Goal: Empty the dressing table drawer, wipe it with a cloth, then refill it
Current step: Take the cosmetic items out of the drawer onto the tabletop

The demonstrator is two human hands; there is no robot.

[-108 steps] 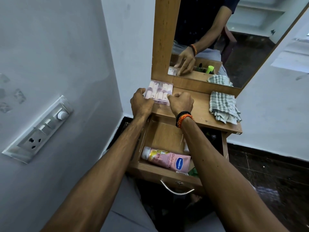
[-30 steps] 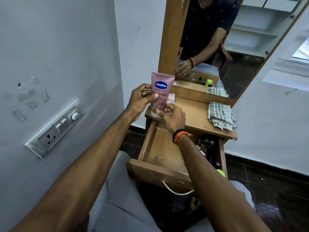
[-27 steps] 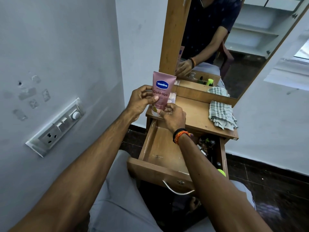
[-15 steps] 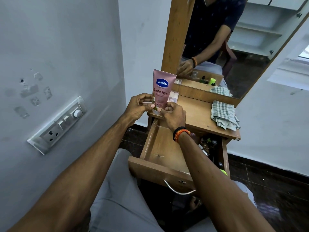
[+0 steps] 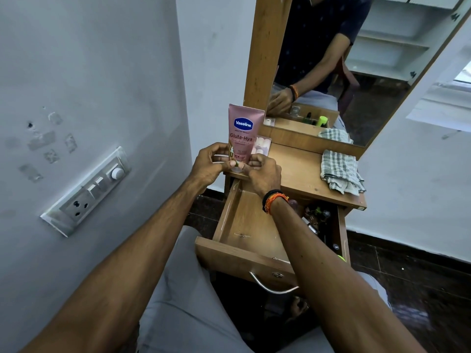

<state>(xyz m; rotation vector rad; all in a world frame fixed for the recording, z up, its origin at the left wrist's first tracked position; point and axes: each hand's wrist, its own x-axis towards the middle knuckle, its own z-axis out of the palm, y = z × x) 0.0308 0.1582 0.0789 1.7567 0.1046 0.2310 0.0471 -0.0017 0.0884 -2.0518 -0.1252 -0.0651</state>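
Hands (image 5: 237, 166) holding upright lotion tube (image 5: 243, 133), tabletop (image 5: 298, 171)

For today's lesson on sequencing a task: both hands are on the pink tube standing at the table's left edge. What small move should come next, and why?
Probably let go of the Vaseline tube, once it stands steady on the tabletop, and reach the right hand back into the drawer. Small items still lie in its right side, so emptying isn't finished; the left hand only steadies the tube.
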